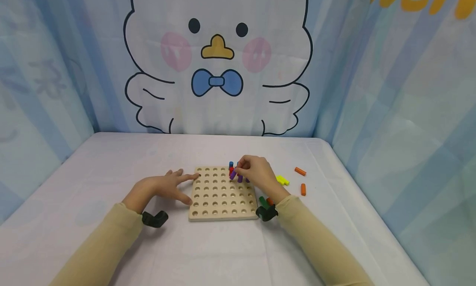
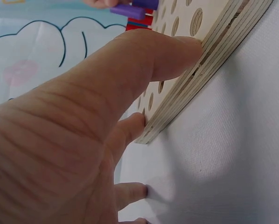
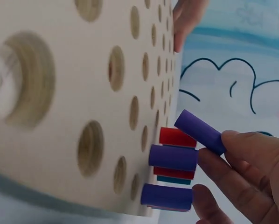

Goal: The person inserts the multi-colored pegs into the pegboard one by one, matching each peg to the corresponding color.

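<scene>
A wooden board (image 1: 223,218) with rows of round holes lies on the table. My right hand (image 1: 258,172) pinches a purple peg (image 3: 200,132) between thumb and fingers, tilted above the board's far right part. Close by, two purple pegs (image 3: 173,157) stand in holes, with red pegs (image 3: 177,136) and blue pegs (image 1: 231,164) behind them, partly hidden by the right hand. My left hand (image 1: 167,186) is spread at the board's left side. Its thumb (image 2: 179,56) touches the near part of that edge, its index finger the far part; the other fingers extend past the board.
Right of the board lie yellow pegs (image 1: 282,180) and two loose orange pegs (image 1: 300,171). A green peg (image 1: 264,202) and another orange peg (image 1: 270,201) lie at the board's right edge, under the right wrist. A printed curtain (image 1: 219,112) surrounds the white table (image 1: 148,261).
</scene>
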Demonstrator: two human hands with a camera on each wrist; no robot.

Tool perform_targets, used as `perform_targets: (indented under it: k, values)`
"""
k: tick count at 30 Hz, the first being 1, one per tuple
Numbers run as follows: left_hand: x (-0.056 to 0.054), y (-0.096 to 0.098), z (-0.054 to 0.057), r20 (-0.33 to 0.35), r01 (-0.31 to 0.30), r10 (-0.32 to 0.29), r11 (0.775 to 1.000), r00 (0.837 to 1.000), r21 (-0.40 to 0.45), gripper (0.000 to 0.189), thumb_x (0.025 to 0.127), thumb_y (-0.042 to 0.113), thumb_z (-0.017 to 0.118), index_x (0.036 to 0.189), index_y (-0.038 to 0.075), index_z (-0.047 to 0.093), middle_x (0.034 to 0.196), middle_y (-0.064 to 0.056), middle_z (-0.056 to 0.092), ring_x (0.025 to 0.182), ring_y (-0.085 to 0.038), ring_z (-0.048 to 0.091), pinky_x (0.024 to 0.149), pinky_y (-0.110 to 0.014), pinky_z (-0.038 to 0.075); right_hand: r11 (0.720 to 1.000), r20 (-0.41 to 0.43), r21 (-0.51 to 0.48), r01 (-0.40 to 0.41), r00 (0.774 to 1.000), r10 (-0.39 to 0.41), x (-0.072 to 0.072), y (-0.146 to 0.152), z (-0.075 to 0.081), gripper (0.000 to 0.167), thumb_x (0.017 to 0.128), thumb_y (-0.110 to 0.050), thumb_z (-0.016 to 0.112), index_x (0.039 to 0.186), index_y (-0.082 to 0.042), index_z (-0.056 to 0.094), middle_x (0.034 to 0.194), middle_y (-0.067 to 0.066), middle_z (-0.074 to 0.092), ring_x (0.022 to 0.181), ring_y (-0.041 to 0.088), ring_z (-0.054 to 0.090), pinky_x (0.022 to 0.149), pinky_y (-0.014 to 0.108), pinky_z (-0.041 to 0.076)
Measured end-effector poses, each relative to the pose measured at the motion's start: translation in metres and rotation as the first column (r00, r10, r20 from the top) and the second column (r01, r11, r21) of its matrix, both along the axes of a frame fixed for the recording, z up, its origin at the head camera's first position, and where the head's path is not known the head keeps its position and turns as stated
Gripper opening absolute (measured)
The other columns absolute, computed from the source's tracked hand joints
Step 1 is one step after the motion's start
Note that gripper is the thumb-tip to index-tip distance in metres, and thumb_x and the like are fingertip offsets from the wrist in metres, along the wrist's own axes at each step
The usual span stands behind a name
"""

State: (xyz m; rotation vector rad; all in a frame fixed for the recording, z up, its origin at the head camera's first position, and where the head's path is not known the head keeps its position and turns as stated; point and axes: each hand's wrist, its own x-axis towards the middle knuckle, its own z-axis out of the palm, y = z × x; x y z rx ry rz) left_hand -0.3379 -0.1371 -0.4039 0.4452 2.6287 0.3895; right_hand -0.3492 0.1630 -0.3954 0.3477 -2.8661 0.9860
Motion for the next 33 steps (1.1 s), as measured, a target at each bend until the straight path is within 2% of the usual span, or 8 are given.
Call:
perform_targets:
  k: [5, 14, 22, 26, 29, 33]
  values:
    - [0.001, 0.0, 0.002, -0.001, 0.004, -0.004, 1.0, 1.0, 0.004, 0.101, 0.083, 0.061, 0.077, 0.165, 0.029, 0.027, 0.17, -0.029, 0.012, 0.154, -0.058, 0.005, 0.112, -0.083, 0.015, 0.999, 0.009, 0.038, -0.017, 1.0, 0.016, 0.0, -0.004, -0.005, 0.011, 0.096, -0.026, 0.076, 0.097, -0.017, 0.07, 0.086, -0.005, 0.072, 0.074, 0.014, 0.061, 0.067, 0.028, 0.05]
    - [-0.001, 0.002, 0.004, 0.01, 0.009, -0.009, 1.0, 1.0, 0.019, 0.107, 0.08, 0.066, 0.079, 0.165, 0.028, 0.027, 0.17, -0.03, 0.011, 0.153, -0.06, 0.005, 0.113, -0.083, 0.013, 0.995, -0.038, 0.1, -0.032, 0.999, 0.036, 0.001, -0.006, -0.006, 0.008, 0.097, -0.027, 0.075, 0.095, -0.02, 0.071, 0.089, -0.007, 0.073, 0.073, 0.012, 0.061, 0.068, 0.029, 0.049]
    - [-0.001, 0.0, 0.001, 0.004, 0.017, -0.018, 1.0, 1.0, 0.021, 0.112, 0.076, 0.065, 0.083, 0.165, 0.028, 0.025, 0.169, -0.031, 0.01, 0.153, -0.06, 0.003, 0.112, -0.084, 0.012, 0.989, -0.041, 0.142, -0.04, 0.998, 0.046, 0.001, -0.006, -0.007, 0.004, 0.097, -0.025, 0.074, 0.098, -0.021, 0.073, 0.097, -0.007, 0.075, 0.083, 0.013, 0.062, 0.078, 0.033, 0.054]
    - [-0.001, 0.001, -0.002, -0.01, -0.011, 0.011, 1.0, 1.0, -0.017, 0.118, 0.074, 0.067, 0.083, 0.166, 0.027, 0.021, 0.17, -0.03, 0.01, 0.153, -0.06, 0.003, 0.112, -0.084, 0.015, 0.988, -0.04, 0.145, -0.055, 0.997, 0.062, 0.002, -0.006, -0.007, 0.003, 0.098, -0.024, 0.073, 0.098, -0.021, 0.073, 0.099, -0.006, 0.075, 0.085, 0.013, 0.063, 0.078, 0.033, 0.054]
    - [-0.001, 0.003, -0.004, -0.014, -0.056, 0.055, 0.998, 0.998, -0.043, 0.122, 0.072, 0.069, 0.084, 0.167, 0.029, 0.019, 0.17, -0.03, 0.004, 0.154, -0.06, -0.002, 0.108, -0.087, 0.015, 0.986, -0.044, 0.15, -0.068, 0.996, 0.076, 0.003, -0.007, -0.007, 0.003, 0.098, -0.024, 0.073, 0.096, -0.021, 0.072, 0.097, -0.007, 0.074, 0.084, 0.013, 0.062, 0.078, 0.033, 0.054]
    - [-0.001, 0.004, -0.006, -0.018, -0.08, 0.08, 0.996, 0.997, -0.04, 0.123, 0.07, 0.07, 0.084, 0.167, 0.032, 0.017, 0.17, -0.031, -0.003, 0.153, -0.06, -0.007, 0.106, -0.089, 0.014, 0.978, -0.079, 0.195, -0.076, 0.993, 0.093, 0.006, -0.008, -0.005, 0.004, 0.098, -0.023, 0.073, 0.094, -0.022, 0.071, 0.095, -0.006, 0.073, 0.084, 0.014, 0.063, 0.079, 0.034, 0.054]
